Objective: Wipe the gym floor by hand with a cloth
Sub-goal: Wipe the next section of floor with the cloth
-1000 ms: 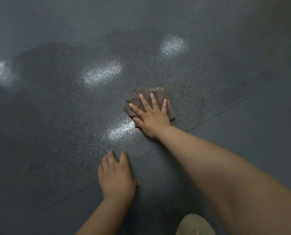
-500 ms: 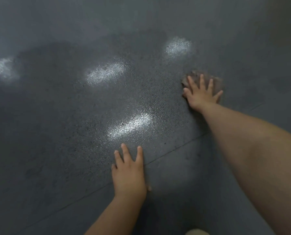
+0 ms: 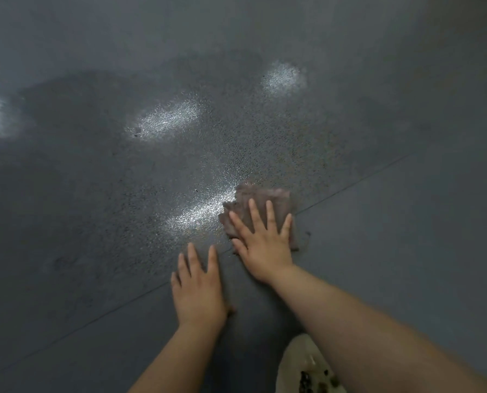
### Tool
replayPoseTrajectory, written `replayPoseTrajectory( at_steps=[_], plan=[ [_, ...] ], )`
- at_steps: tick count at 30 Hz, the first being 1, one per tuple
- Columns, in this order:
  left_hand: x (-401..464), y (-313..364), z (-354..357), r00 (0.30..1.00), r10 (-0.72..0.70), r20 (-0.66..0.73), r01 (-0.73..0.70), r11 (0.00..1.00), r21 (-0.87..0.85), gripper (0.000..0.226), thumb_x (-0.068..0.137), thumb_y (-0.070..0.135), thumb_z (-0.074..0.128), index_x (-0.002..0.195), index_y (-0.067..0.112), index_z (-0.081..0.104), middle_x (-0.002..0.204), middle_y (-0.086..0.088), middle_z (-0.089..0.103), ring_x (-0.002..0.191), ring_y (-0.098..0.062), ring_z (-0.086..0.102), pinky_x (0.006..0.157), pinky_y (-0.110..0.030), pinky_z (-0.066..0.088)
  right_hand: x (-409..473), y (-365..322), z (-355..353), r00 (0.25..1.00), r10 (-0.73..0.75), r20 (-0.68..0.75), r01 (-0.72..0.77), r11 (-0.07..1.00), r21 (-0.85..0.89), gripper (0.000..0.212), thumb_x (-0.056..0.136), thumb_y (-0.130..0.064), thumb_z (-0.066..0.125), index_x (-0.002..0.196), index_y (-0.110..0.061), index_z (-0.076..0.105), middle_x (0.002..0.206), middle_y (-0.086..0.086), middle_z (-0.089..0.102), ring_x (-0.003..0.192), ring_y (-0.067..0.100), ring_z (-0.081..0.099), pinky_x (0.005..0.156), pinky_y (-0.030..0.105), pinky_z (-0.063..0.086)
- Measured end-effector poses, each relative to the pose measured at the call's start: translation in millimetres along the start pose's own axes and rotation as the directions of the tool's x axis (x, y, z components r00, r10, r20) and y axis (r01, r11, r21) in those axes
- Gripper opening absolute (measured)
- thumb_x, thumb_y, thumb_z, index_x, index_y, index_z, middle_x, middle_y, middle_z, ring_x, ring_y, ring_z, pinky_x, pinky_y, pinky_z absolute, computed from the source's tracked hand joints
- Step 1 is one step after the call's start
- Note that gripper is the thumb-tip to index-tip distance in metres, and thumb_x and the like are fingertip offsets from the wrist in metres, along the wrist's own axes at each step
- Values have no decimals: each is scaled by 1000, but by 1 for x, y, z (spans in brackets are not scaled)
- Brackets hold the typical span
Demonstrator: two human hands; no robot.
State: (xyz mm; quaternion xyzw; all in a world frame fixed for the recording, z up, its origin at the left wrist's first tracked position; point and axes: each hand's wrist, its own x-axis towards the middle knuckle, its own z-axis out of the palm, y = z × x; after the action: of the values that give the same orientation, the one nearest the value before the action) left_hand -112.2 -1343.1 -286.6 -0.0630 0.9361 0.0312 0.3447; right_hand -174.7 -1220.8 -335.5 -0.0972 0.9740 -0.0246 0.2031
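Note:
A folded brownish cloth (image 3: pixel 268 198) lies flat on the dark grey gym floor (image 3: pixel 123 222), across a thin seam line. My right hand (image 3: pixel 262 245) presses down on it with straight, spread fingers, covering its near half. My left hand (image 3: pixel 198 290) rests flat on the bare floor just left of and nearer than the cloth, fingers straight. A wet, speckled patch of floor stretches up and left from the cloth, with bright light reflections in it.
A thin seam (image 3: pixel 364 178) runs diagonally across the floor from lower left to upper right. A beige shoe (image 3: pixel 304 367) shows at the bottom edge, under my right forearm. Dry, dull grey floor lies to the right and at the far top.
My right hand has dragged the cloth from the far right back toward me and leftward, down to the seam beside my left hand. My left hand has stayed planted.

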Motion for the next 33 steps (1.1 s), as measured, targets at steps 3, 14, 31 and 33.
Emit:
replayPoseTrajectory(
  at_steps=[3,14,31,33],
  plan=[
    [-11,-11,11,998,-36,56,37,999,-8,119,72,53,72,148,31,-16,154,-15,-25,144,-36,-11,116,-48,12,5,31,-11,995,-94,43,97,992,-85,58,91,-62,10,146,-49,-2,158,-4,-16,144,31,-18,105,65,-15],
    [-17,-26,16,996,2,90,3,999,-46,126,68,49,79,147,36,-19,153,-11,-30,143,-41,-15,112,-54,24,7,87,-15,763,643,69,-637,729,249,54,98,-55,18,148,-47,-3,158,-5,-18,144,32,-19,107,70,-3],
    [-16,-34,20,997,50,57,-44,995,-93,127,65,52,79,147,39,-17,153,-6,-30,143,-37,-16,112,-54,24,0,89,-18,959,271,82,-276,959,59,57,96,-59,21,146,-49,-4,157,-7,-21,143,29,-21,107,67,-6],
    [-16,-36,19,997,66,49,-61,993,-101,125,66,51,79,148,38,-15,154,-5,-29,144,-36,-16,112,-53,25,0,115,-25,892,435,119,-449,882,142,57,96,-60,20,146,-48,-4,156,-8,-22,143,29,-22,107,68,-5]
  ],
)
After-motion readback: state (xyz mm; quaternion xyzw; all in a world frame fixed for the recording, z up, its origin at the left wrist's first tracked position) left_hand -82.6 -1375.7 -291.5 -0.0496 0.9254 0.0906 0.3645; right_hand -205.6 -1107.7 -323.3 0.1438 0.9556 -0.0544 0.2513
